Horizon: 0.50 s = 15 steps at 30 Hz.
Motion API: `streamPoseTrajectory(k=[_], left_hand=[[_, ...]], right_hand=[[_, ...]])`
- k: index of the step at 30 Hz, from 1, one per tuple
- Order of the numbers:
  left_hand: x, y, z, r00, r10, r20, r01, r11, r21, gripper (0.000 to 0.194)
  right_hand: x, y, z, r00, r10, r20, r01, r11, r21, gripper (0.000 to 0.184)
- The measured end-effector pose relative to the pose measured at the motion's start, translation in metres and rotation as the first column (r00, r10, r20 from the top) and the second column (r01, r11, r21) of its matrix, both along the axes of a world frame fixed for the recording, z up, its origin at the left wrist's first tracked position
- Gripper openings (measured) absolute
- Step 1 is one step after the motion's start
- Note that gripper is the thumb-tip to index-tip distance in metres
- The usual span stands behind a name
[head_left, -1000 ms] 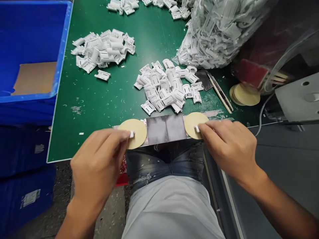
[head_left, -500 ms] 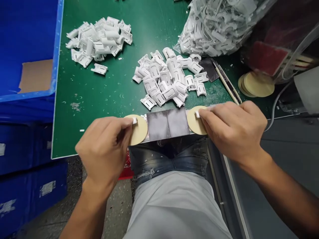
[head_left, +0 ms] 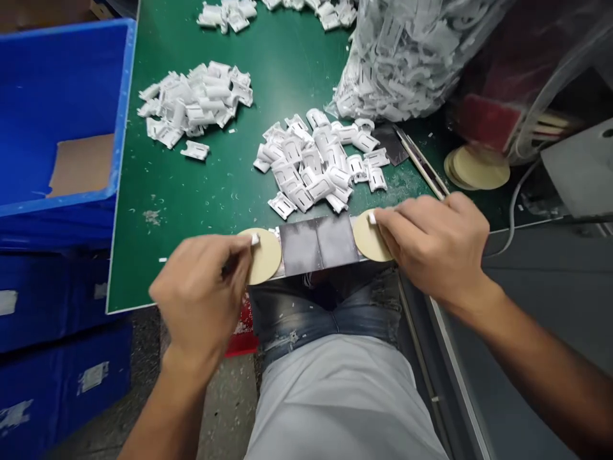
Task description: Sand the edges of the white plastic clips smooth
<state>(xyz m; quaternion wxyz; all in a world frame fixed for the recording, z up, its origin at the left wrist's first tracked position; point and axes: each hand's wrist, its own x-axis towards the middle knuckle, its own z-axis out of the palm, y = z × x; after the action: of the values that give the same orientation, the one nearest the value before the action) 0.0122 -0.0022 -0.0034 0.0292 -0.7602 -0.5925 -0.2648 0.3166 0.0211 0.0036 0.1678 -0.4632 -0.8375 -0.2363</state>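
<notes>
My left hand (head_left: 198,294) pinches a small white plastic clip (head_left: 255,239) at the top edge of a round cream disc (head_left: 262,257). My right hand (head_left: 431,249) pinches a matching white clip (head_left: 372,218) against the edge of a second cream disc (head_left: 368,236). Both discs lie at the ends of a dark grey scuffed plate (head_left: 318,244) at the table's front edge. Just beyond it spreads a loose heap of white plastic clips (head_left: 306,163). My fingers hide most of each clip.
A second heap of clips (head_left: 194,102) lies on the green mat (head_left: 191,191), and a plastic bag of clips (head_left: 407,61) stands at the back. A stack of cream discs (head_left: 476,167) and a long metal-edged tool (head_left: 421,167) lie right. A blue bin (head_left: 62,115) stands left.
The whole view has shifted slightly as my head moved. Both hands stay at the discs, still pinching their clips.
</notes>
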Motion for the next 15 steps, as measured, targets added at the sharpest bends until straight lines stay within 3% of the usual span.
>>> streamPoseTrajectory(k=[4,6,8,10,11,13,15], left_hand=[[0.001,0.001,-0.001,0.998,-0.036,0.058,0.037,0.999,-0.025,0.013],[0.001,0.001,0.0,0.998,-0.027,0.058,0.028,1.0,-0.015,0.01],[-0.002,-0.005,0.001,1.0,0.004,0.031,-0.004,1.0,-0.004,0.006],[-0.007,-0.019,0.005,0.999,-0.002,0.04,0.004,0.999,-0.046,0.009],[-0.01,-0.028,0.008,0.998,-0.015,0.061,0.019,0.997,-0.076,0.014],[-0.012,-0.042,0.013,0.994,-0.013,0.108,0.024,0.995,-0.101,0.023],[-0.008,-0.043,0.018,0.985,0.02,0.172,-0.007,0.997,-0.075,0.029]], right_hand=[[-0.002,0.003,0.001,0.999,0.03,-0.029,-0.032,0.998,-0.047,0.004],[-0.003,0.003,0.002,1.0,0.024,-0.019,-0.025,0.999,-0.044,0.008],[-0.001,-0.003,0.004,1.0,0.002,0.012,-0.001,0.999,-0.039,0.016],[0.004,-0.017,0.007,1.0,0.01,-0.009,-0.011,0.996,-0.094,0.011],[0.007,-0.025,0.01,0.998,0.017,-0.057,-0.025,0.989,-0.143,0.004],[0.012,-0.04,0.015,0.977,0.002,-0.211,-0.052,0.971,-0.231,0.02],[0.013,-0.044,0.018,0.906,-0.059,-0.419,-0.074,0.953,-0.294,0.035]])
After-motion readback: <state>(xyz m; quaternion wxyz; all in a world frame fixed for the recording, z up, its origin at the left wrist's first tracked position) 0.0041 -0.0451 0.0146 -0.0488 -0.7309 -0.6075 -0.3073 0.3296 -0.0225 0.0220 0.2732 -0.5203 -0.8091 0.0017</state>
